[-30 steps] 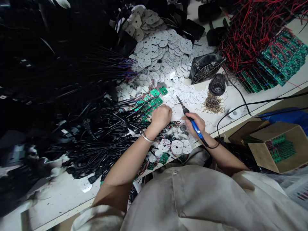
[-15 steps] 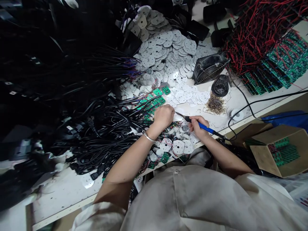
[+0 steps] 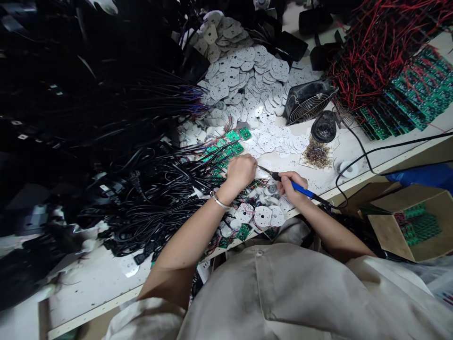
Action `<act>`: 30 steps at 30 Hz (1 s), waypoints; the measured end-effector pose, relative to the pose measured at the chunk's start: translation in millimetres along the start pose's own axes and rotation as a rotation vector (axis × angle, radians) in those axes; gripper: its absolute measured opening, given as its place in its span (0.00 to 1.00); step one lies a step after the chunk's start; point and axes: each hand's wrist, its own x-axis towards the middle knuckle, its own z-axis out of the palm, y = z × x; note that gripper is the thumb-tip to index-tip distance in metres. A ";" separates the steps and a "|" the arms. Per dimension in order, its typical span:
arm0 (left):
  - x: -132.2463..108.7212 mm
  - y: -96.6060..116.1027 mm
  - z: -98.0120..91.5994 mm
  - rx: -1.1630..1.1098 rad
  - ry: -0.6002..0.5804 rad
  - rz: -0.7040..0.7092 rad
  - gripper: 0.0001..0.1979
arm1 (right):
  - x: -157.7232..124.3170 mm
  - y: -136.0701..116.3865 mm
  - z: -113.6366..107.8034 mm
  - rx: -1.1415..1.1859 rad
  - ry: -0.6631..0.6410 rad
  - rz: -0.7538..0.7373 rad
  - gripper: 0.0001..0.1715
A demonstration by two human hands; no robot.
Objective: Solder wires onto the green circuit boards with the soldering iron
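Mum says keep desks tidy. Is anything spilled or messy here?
Yes: brownish crumbs lie spilled on the table beside the black stand, beyond the soldering iron in the right hand. Also, black power cords sprawl tangled by the left hand.

White bench top [image 3: 88, 283], heavily loaded. Left: heap of black power cords [image 3: 148, 198]. Back centre: pile of white round plates [image 3: 247, 80], with a fan [image 3: 307, 99] just beside it. Right: stacked green boards [image 3: 406, 94] under red wires [image 3: 368, 42]. Near front edge: small wired boards [image 3: 247, 212], brass wool [image 3: 316, 153], solder spool [image 3: 348, 167].
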 end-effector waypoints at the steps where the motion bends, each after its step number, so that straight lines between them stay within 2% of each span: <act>1: 0.3 -0.1 0.2 0.001 -0.003 -0.002 0.17 | -0.5 0.7 -0.4 -0.012 -0.003 -0.004 0.21; 5: 0.8 -1.5 2.1 -0.010 0.010 0.001 0.17 | -3.3 3.5 -2.8 -0.045 0.015 -0.022 0.20; 10: 0.6 -2.4 3.7 -0.009 0.010 0.008 0.16 | -2.5 7.7 0.8 0.027 0.123 -0.094 0.18; 13: 3.6 -2.5 4.4 -0.002 0.008 0.019 0.17 | 5.7 10.9 5.5 -0.056 0.049 -0.223 0.16; 17: 4.0 -0.2 4.2 -0.004 0.005 0.016 0.17 | 13.1 13.7 7.1 -0.312 -0.139 -0.430 0.14; 19: 0.0 3.8 2.9 -0.018 -0.023 0.014 0.17 | 10.2 15.9 4.7 -0.415 -0.186 -0.496 0.14; 24: 6.6 9.5 5.5 -0.084 -0.041 -0.047 0.14 | 11.9 34.2 -2.8 -0.599 -0.123 -0.564 0.16; 27: 9.7 7.2 6.4 -0.137 -0.034 0.011 0.13 | 15.9 37.2 -4.8 -0.619 -0.105 -0.634 0.18; 30: -17.2 -6.3 -5.9 -0.177 0.113 0.080 0.11 | 14.2 33.6 -7.1 -0.645 -0.118 -0.649 0.18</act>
